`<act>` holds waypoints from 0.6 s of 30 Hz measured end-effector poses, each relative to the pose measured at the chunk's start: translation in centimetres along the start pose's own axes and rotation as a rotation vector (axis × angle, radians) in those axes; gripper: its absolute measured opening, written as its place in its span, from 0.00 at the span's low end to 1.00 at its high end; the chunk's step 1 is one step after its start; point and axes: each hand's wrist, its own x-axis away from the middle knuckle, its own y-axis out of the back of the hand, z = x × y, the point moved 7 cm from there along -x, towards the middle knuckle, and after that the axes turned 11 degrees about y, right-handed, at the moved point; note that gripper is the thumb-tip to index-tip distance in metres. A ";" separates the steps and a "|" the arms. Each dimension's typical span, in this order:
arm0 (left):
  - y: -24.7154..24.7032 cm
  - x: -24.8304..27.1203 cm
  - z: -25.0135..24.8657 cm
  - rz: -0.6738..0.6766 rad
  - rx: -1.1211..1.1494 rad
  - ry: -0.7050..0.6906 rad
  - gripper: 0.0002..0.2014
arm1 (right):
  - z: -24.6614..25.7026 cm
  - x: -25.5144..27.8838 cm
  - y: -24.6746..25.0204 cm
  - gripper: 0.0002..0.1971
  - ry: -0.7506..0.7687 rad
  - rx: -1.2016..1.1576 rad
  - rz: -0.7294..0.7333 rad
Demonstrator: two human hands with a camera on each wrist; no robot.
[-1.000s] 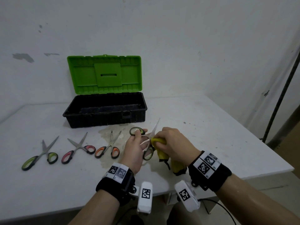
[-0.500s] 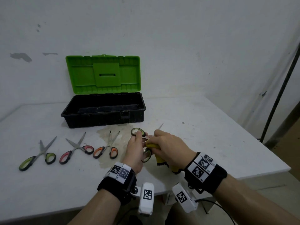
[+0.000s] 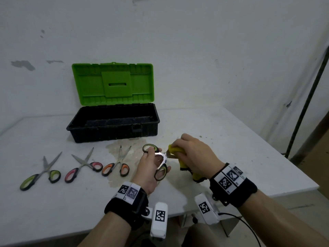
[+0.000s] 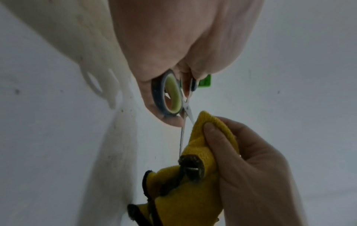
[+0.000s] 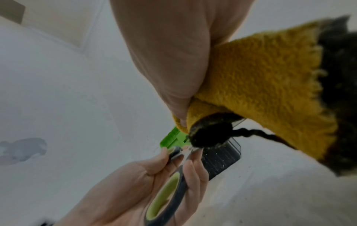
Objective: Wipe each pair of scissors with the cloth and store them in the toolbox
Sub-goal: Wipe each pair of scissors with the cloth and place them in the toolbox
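Left fingers point(image 3: 156, 150) grip green-handled scissors point(image 3: 161, 172); right fingers point(image 4: 209, 130) pinch yellow cloth point(image 3: 175, 150) round blades. No readable writing.

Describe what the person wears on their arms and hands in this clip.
Both hands are bare, with no sleeves in view. The left hand and right hand each have a black wristband carrying white square-code markers. A white camera module with another square code hangs under each wrist; a black cable trails from the right one.
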 end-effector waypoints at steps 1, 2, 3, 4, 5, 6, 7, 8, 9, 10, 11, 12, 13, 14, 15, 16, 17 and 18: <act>-0.1 0.0 0.0 0.006 0.017 0.009 0.18 | 0.1 0.1 -0.1 0.12 0.015 -0.012 0.001; -0.2 0.0 0.0 0.016 0.027 0.016 0.19 | 0.6 0.2 -0.4 0.11 0.041 -0.020 0.012; -0.4 0.0 0.1 0.027 0.030 0.018 0.19 | 1.2 0.2 -0.9 0.11 0.068 -0.022 0.033; -0.5 0.0 0.2 0.032 0.027 0.019 0.19 | 1.7 0.2 -1.4 0.11 0.090 -0.015 0.056; -0.6 0.0 0.3 0.030 0.018 0.015 0.19 | 2.1 0.2 -1.9 0.11 0.104 0.005 0.075; -0.6 0.0 0.3 0.025 0.011 0.008 0.20 | 2.1 0.2 -2.3 0.11 0.107 0.040 0.088; -0.6 0.0 0.3 0.019 0.009 -0.006 0.20 | 2.0 0.1 -2.4 0.11 0.102 0.076 0.093; -0.5 0.0 0.3 0.015 0.010 -0.022 0.21 | 1.6 -0.1 -2.3 0.11 0.093 0.104 0.088; -0.3 -0.1 0.3 0.008 0.012 -0.039 0.21 | 1.1 -0.1 -2.0 0.10 0.076 0.121 0.071; -0.1 -0.1 0.2 0.004 0.014 -0.053 0.22 | 0.6 -0.2 -1.6 0.10 0.052 0.124 0.043; -0.1 -0.1 0.1 0.003 0.010 -0.063 0.22 | 0.2 -0.2 -1.2 0.10 0.030 0.110 0.009; -0.1 -0.1 0.2 0.007 0.002 -0.069 0.22 | 0.1 -0.1 -0.9 0.10 0.023 0.086 -0.016; -0.3 -0.1 0.2 0.013 -0.016 -0.072 0.22 | 0.4 -0.1 -1.0 0.10 0.032 0.068 -0.020; -0.5 -0.1 0.3 0.019 -0.038 -0.075 0.22 | 0.8 -0.1 -1.2 0.11 0.046 0.061 -0.009; -0.7 -0.1 0.4 0.020 -0.060 -0.079 0.21 | 1.3 -0.1 -1.7 0.12 0.051 0.056 0.010; -0.8 -0.1 0.5 0.018 -0.070 -0.085 0.20 | 1.4 0.0 -2.0 0.12 0.029 0.044 0.016; -0.8 -0.1 0.5 0.012 -0.075 -0.090 0.20 | 1.1 -0.1 -2.2 0.13 -0.022 0.019 0.004; -0.7 -0.2 0.5 0.001 -0.079 -0.097 0.19 | 0.3 -0.1 -2.2 0.15 -0.089 -0.010 -0.017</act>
